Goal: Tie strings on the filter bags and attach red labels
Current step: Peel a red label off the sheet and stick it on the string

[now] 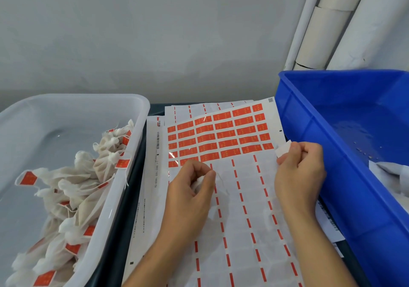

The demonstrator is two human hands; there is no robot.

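Left hand [192,183] pinched a filter bag [198,184], right hand [299,169] pinched white material, unlabelled; many tagged bags [73,189] lay left, red labels [218,136] remained just beyond both.

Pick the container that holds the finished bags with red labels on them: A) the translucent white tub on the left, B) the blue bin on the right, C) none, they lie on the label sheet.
A: the tied bags with red labels lie piled in the white tub at left.
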